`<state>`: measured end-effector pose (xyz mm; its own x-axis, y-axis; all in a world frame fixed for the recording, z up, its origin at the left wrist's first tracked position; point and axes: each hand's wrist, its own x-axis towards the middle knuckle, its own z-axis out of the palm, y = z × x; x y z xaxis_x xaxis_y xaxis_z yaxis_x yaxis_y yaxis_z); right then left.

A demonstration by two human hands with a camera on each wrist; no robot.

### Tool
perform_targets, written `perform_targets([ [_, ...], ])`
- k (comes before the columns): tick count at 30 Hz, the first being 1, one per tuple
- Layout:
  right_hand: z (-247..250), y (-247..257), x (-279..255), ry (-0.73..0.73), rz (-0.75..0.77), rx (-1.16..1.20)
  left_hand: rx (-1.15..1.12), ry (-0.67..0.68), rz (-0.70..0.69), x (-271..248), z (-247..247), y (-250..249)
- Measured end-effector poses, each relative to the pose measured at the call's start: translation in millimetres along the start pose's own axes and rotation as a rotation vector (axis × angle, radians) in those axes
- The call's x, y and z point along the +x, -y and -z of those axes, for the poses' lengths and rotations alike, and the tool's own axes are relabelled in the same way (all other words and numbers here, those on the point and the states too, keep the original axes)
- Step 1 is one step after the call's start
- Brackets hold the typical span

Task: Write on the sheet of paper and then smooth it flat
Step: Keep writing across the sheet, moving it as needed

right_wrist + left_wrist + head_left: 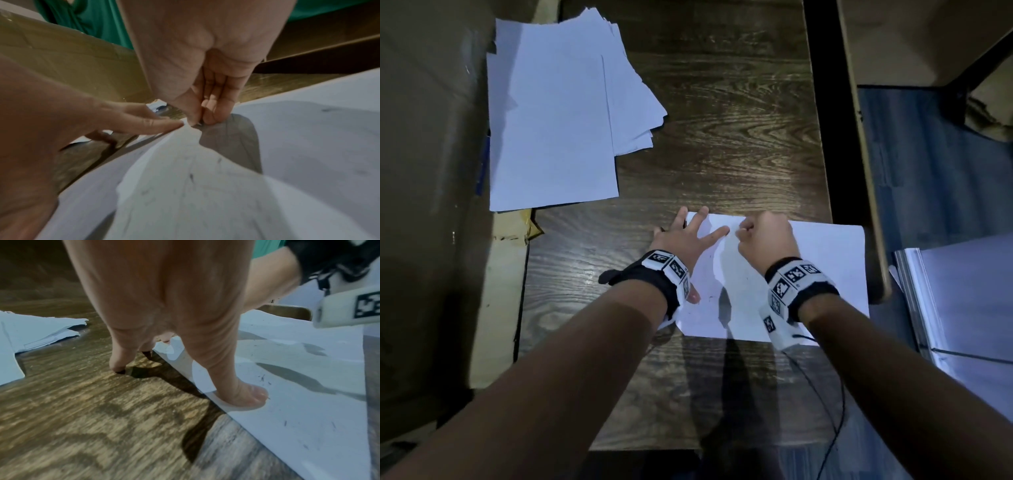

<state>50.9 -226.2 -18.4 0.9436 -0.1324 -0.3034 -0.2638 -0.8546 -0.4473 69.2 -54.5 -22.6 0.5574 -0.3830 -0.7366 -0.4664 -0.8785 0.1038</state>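
Note:
A white sheet of paper [822, 270] with faint pen marks lies on the dark wooden table [722, 137], near its right edge. My left hand [685, 236] is spread over the sheet's left edge. Its thumb [246, 395] and index finger press the paper [298, 402], and the other fingers touch the wood. My right hand [763, 240] is curled at the far edge of the sheet. There its thumb and fingertips [205, 116] pinch the paper [205, 194], which rises in a ridge toward them. A small dark tip shows at the pinch; I cannot tell what it is.
A loose stack of white sheets [551, 120] lies at the back left of the table. Cardboard [431, 171] stands along the left side. Beyond the table's right edge are a cardboard box [928, 34] and more white sheets [962, 291]. A thin cable [835, 411] hangs from my right wrist.

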Motion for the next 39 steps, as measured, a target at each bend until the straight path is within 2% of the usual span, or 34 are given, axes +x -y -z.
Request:
perform_targets([
  [2, -4.7, -0.4, -10.3, -0.002, 0.023, -0.001, 0.008, 0.011, 0.005, 1.3, -0.4, -0.4],
  [6, -14.1, -1.1, -69.8, 0.217, 0.149, -0.060, 0.042, 0.004, 0.008, 2.7, 0.2, -2.0],
  [7, -11.5, -0.3, -64.2, 0.211, 0.145, -0.046, 0.043, 0.001, 0.009, 2.4, 0.4, -1.9],
  [11, -2.6, 7.5, -5.6, 0.019, 0.015, 0.027, 0.042, 0.003, 0.013, 1.6, 0.7, -1.8],
  [13, -3.4, 8.9, -7.2, -0.010, -0.021, 0.057, 0.052, 0.006, 0.014, 1.4, 1.0, -2.7],
  [18, -10.8, -0.6, -57.3, 0.147, 0.064, 0.013, 0.053, 0.014, 0.020, 0.6, 3.1, -3.4],
  [23, -2.2, 5.5, -4.2, -0.003, -0.005, 0.057, 0.056, 0.003, 0.021, 1.7, 1.8, -3.3],
  [25, -6.1, 5.4, -14.6, -0.028, -0.019, 0.056, 0.051, 0.004, 0.019, 0.9, 0.9, -2.8],
  [29, -9.9, -4.5, -55.1, 0.039, 0.063, 0.046, 0.065, 0.005, 0.021, 1.1, 2.1, -4.2],
  [35, -5.5, -3.6, 7.4, -0.052, -0.045, 0.096, 0.067, 0.004, 0.026, -1.1, 2.4, -4.1],
  [37, -6.9, -4.9, -5.8, -0.071, -0.035, 0.081, 0.066, 0.001, 0.021, -1.3, 2.3, -4.4],
  [39, -9.5, -7.9, -32.5, -0.029, 0.007, 0.038, 0.067, -0.007, 0.018, -1.7, 2.1, -2.8],
])
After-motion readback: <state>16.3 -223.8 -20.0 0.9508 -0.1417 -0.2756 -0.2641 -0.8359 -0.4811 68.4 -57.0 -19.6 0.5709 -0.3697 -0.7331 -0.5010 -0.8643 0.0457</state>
